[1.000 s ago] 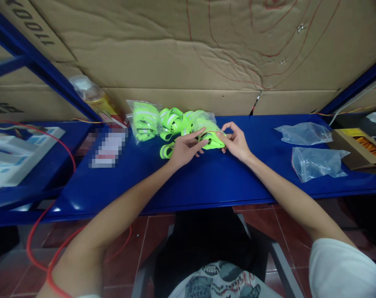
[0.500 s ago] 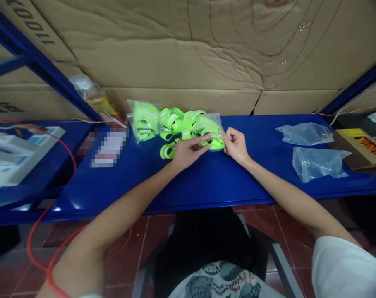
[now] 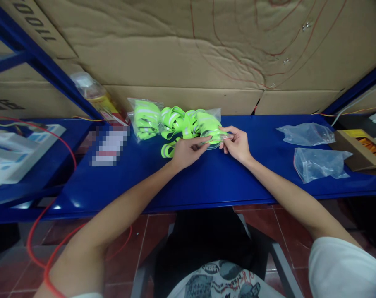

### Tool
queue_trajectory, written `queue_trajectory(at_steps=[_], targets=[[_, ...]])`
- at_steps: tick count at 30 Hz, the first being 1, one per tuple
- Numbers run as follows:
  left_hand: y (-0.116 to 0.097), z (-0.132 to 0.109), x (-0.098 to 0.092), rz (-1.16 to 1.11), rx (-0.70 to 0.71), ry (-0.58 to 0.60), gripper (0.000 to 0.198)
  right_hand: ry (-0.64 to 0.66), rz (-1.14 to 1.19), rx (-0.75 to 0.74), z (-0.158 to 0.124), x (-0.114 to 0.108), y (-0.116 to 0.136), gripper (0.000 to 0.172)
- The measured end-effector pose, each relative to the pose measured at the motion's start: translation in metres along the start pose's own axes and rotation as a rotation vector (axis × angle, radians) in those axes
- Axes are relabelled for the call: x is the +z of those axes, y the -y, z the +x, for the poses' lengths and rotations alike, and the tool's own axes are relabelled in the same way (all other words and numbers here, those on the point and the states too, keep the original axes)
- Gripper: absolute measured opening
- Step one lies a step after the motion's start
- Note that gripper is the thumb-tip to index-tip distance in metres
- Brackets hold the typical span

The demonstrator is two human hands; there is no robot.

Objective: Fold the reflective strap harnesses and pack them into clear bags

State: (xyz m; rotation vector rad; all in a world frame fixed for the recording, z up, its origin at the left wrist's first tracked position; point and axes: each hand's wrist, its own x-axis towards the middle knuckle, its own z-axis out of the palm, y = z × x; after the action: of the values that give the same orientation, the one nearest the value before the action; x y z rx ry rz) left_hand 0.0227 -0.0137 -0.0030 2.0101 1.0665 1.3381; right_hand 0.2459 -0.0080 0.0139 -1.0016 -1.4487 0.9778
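Observation:
On the blue shelf top (image 3: pixel 206 178) lies a heap of neon-green reflective bands (image 3: pixel 175 122). My left hand (image 3: pixel 186 151) and my right hand (image 3: pixel 237 145) both pinch the near edge of a clear plastic bag holding green bands (image 3: pixel 211 126), one hand at each end of its opening. The fingers of both hands are closed on the bag's rim. A second filled bag of bands (image 3: pixel 146 118) rests to the left of the heap, and a single loose band (image 3: pixel 166 150) lies by my left hand.
Two empty clear bags (image 3: pixel 305 133) (image 3: pixel 319 164) lie at the right, beside an open cardboard box (image 3: pixel 360 151). A blurred label (image 3: pixel 108 147) and a bottle in plastic (image 3: pixel 94 95) sit at the left. White boxes (image 3: pixel 17 153) occupy the left shelf. Cardboard covers the back wall.
My hands have drawn closer to the bag's opening and now pinch its edge between them; the bag has been pulled slightly up and flattened along its rim.

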Motion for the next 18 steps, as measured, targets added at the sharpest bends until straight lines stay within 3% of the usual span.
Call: queue_trajectory(at_steps=[5, 12, 18], targets=[[-0.001, -0.002, 0.001, 0.092, 0.0, 0.025, 0.036, -0.006, -0.121, -0.026, 0.001, -0.008, -0.004, 0.031], [-0.006, 0.0, -0.002, 0.137, -0.093, 0.062, 0.056, -0.022, -0.49, -0.324, -0.009, -0.009, 0.002, 0.05], [-0.007, 0.003, -0.001, 0.16, -0.08, 0.099, 0.049, -0.039, -0.625, -0.245, -0.007, -0.015, -0.004, 0.04]])
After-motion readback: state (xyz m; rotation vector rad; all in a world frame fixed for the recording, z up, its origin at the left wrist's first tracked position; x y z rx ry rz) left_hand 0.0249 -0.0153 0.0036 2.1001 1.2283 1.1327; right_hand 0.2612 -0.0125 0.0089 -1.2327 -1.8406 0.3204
